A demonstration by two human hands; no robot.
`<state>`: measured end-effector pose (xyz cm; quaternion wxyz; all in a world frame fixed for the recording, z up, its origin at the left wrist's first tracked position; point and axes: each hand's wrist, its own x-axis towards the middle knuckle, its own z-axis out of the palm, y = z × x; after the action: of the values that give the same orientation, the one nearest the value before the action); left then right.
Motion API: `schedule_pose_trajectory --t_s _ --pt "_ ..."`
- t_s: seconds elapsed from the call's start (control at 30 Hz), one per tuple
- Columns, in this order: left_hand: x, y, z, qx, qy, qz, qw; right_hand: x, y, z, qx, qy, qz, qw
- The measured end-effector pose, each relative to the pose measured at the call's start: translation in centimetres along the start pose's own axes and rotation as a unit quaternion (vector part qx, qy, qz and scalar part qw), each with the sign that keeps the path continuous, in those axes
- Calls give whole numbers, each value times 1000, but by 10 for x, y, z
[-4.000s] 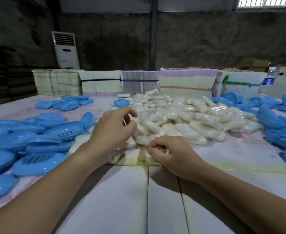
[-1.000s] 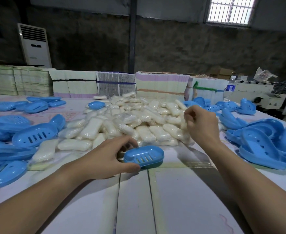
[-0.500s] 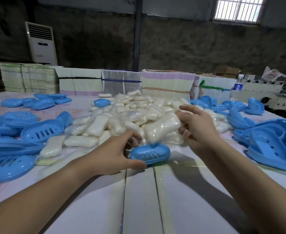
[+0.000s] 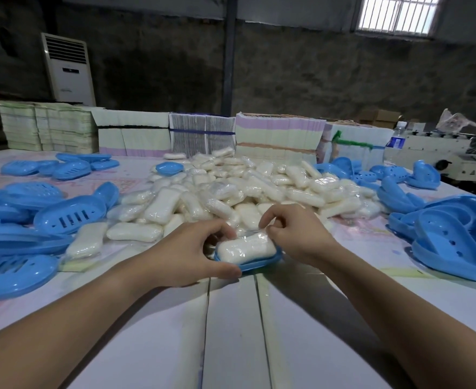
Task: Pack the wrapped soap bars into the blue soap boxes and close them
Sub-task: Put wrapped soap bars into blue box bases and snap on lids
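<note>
A wrapped white soap bar [image 4: 246,247] lies in an open blue soap box half [image 4: 262,264] on the table in front of me. My left hand [image 4: 187,252] grips the box's left end, thumb under its near rim and fingers curled over the far side. My right hand [image 4: 295,234] pinches the soap's plastic wrap at the right end. Behind them spreads a big heap of wrapped soap bars [image 4: 248,189].
Blue box halves are piled at the left [image 4: 20,226] and at the right [image 4: 453,237], with more at the back left [image 4: 63,165]. Stacks of flat cartons [image 4: 276,136] line the table's far edge. White table boards [image 4: 231,332] lie near me.
My right hand has brought the soap bar down from the air into the blue box half. My left hand has kept hold of the box.
</note>
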<state>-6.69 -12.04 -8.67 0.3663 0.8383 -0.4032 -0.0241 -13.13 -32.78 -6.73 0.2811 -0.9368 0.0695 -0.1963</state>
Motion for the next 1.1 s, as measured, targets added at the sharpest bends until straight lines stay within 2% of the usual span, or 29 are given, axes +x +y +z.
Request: schedule_pose_trajectory --t_s 0.17,0.3,0.43,0.97,1.03,1.1 --pt "0 -2 -1 14 -4 -5 1000 5 7 -25 -26 -37 -40 998" --pt "0 -1 -1 10 -13 -13 1000 2 10 -41 -52 -183 -61 980" --pt "0 0 -2 -11 -16 -19 1000 3 10 -37 -53 -162 -72 983" --pt "-1 -2 -1 -31 -39 -9 999 6 15 -38 -38 -181 -96 978" --pt "0 -4 2 -21 -42 -3 999 6 16 -43 -10 -156 -93 983" --pt "1 -7 4 -15 -34 3 999 9 20 -49 7 -89 -80 993"
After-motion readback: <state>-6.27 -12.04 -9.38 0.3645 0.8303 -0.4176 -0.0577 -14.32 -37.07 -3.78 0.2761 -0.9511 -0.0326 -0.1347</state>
